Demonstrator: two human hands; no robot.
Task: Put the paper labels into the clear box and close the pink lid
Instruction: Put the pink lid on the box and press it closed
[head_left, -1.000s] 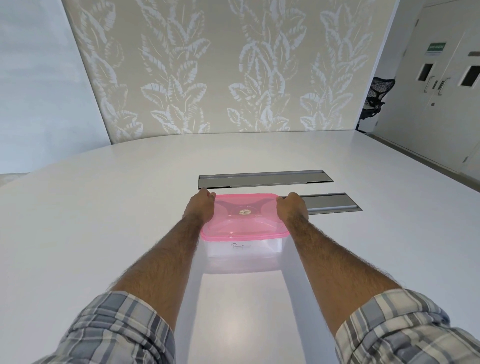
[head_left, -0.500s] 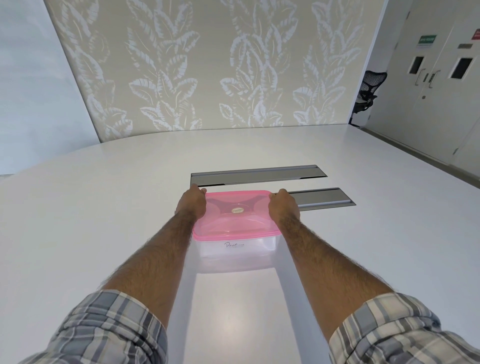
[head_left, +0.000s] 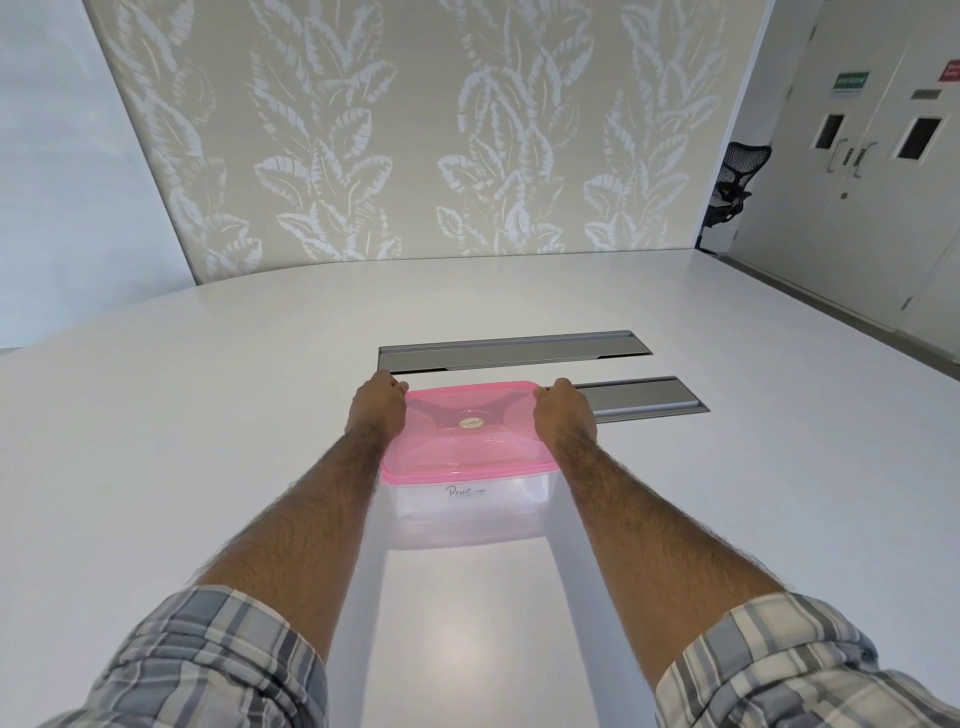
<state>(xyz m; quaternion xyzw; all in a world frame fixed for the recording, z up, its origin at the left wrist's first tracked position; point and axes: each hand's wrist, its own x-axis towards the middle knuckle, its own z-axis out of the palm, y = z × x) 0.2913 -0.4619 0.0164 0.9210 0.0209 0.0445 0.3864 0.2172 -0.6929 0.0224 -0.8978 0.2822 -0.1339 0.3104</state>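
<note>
Head view shows little real movement over the last second: the wide white oval table (head_left: 208, 415) and its two grey metal cable hatches (head_left: 514, 349) sit where they did, and only my framing has drifted, the wall and doors sliding a touch. The clear rectangular plastic box (head_left: 470, 506) has not shifted; it stands on the table dead ahead at 12 o'clock, just short of the hatches, which lie at its 12 and 2 o'clock. The translucent pink plastic lid (head_left: 467, 447) lies flat across the box, level all round as far as I can see. I judge the closing step is at its end, or being finished with a last squeeze. The left hand (head_left: 376, 408) stays at the lid's 10 o'clock corner and the right hand (head_left: 563, 413) at its 2 o'clock corner, as they were before. On each, the fingers are curled down over the far rim and clasp the lid, though the fingertips are hidden behind it. I cannot make out the paper labels through the box wall, so whether they are inside I cannot tell. Smallest, the round gold sticker (head_left: 470, 423) sits at the lid's centre, unchanged.
</note>
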